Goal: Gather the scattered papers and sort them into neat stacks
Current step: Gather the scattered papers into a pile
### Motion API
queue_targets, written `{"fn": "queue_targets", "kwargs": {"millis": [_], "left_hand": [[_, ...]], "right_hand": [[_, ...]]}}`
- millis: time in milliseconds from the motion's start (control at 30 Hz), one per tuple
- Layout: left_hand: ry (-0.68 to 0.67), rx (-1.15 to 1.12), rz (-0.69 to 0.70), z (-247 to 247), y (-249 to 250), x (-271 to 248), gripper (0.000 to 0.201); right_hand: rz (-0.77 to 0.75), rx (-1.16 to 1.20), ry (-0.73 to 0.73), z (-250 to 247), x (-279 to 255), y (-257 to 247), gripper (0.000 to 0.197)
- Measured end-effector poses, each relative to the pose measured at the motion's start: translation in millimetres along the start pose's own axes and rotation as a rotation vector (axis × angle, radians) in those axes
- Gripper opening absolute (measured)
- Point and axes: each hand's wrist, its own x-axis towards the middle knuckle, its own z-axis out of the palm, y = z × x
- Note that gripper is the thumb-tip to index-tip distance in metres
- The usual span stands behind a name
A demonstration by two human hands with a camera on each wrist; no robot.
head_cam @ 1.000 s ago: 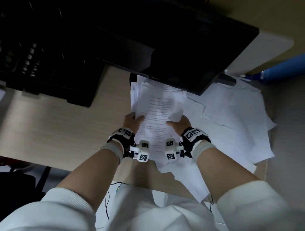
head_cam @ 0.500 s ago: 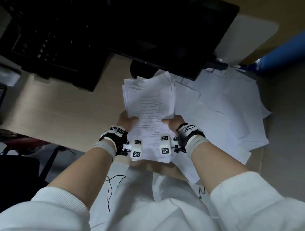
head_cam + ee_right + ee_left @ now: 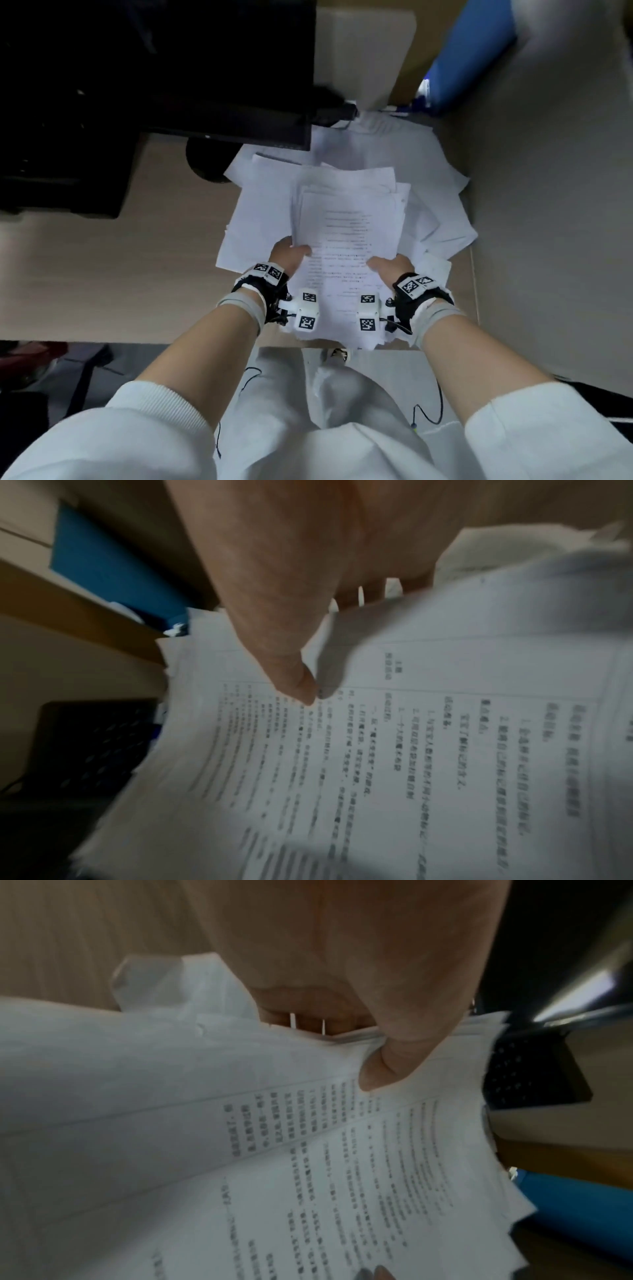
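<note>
A thick bundle of printed white papers [image 3: 346, 240] is held up over the desk between both hands. My left hand [image 3: 289, 255] grips its left edge, thumb on top and fingers underneath. My right hand [image 3: 390, 267] grips the right edge the same way. In the left wrist view the thumb [image 3: 383, 1069] presses the top sheet of the paper bundle [image 3: 308, 1177]. The right wrist view shows the right thumb [image 3: 294, 685] on the printed page [image 3: 411, 750]. The sheet edges are fanned and uneven. More loose papers [image 3: 435, 192] lie scattered on the desk beneath and to the right.
A black monitor [image 3: 171, 68] hangs over the far side of the wooden desk [image 3: 102, 274], its round base [image 3: 205, 164] beside the papers. A black keyboard [image 3: 51, 171] lies at the left. A blue object [image 3: 472, 51] stands at the far right, and a grey partition [image 3: 548, 205] borders the desk.
The bundle has been lifted off the desk and carried rightward, over the scattered sheets. Both hands keep their grip on its sides, and the view has swung to the right.
</note>
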Motion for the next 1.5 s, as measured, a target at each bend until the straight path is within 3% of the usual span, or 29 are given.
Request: {"fn": "queue_targets", "kwargs": {"millis": [100,133,200,300,400,533,633,667,767,867,967,1067,1133,1233,1367,1500], "left_hand": [[-0.011,0.058,-0.015,19.7,-5.5,8.7,0.056],[-0.019,0.107,-0.034,23.8,-11.7,17.2,0.066],[-0.011,0.211,-0.049,26.5,-22.4,31.4,0.066],[-0.001,0.228,-0.028,23.9,-11.1,26.3,0.053],[-0.035,0.189,-0.057,22.5,-5.4,23.2,0.032],[-0.078,0.139,-0.077,26.1,1.6,25.8,0.054],[-0.07,0.118,-0.057,30.4,4.8,36.7,0.091],[-0.065,0.091,-0.084,31.2,7.1,38.6,0.092],[-0.059,0.07,-0.122,35.7,20.2,34.0,0.071],[-0.15,0.01,-0.093,39.4,34.9,25.5,0.067],[-0.182,-0.061,-0.01,30.4,52.8,10.6,0.064],[-0.205,-0.165,0.04,8.8,59.8,3.7,0.051],[-0.152,-0.174,0.04,-17.1,57.5,0.8,0.039],[0.011,0.077,0.051,-60.3,41.1,10.5,0.042],[0.042,0.334,-0.008,-99.5,8.0,34.2,0.042],[0.092,0.395,0.001,-127.2,-3.5,71.2,0.046]], "right_hand": [[0.059,0.014,0.012,-5.3,9.1,16.2,0.086],[0.068,0.052,0.026,-3.6,12.3,19.7,0.088],[0.077,0.15,0.023,-0.7,15.5,21.8,0.086],[0.057,0.151,-0.038,1.5,22.4,20.7,0.075],[0.0,0.139,-0.038,0.6,26.4,18.7,0.041],[-0.028,0.149,-0.019,-5.7,21.1,8.0,0.028],[-0.062,0.12,0.108,-22.6,20.2,4.7,0.026],[-0.07,0.119,0.159,-30.4,18.9,3.3,0.03],[-0.118,0.184,0.24,-54.9,16.0,-3.0,0.032],[-0.205,0.276,0.203,-66.7,6.9,-13.4,0.014],[-0.267,0.311,0.113,-63.0,-5.2,-28.8,0.015],[-0.294,0.316,0.028,-48.1,-9.2,-42.0,0.017],[-0.296,0.303,-0.019,-28.7,-10.4,-51.5,0.023],[-0.234,0.227,-0.108,13.9,-12.0,-61.4,0.026],[-0.139,0.142,-0.178,79.4,-7.1,-60.1,0.016],[-0.14,0.054,-0.093,120.0,6.0,-76.5,0.048]]}}
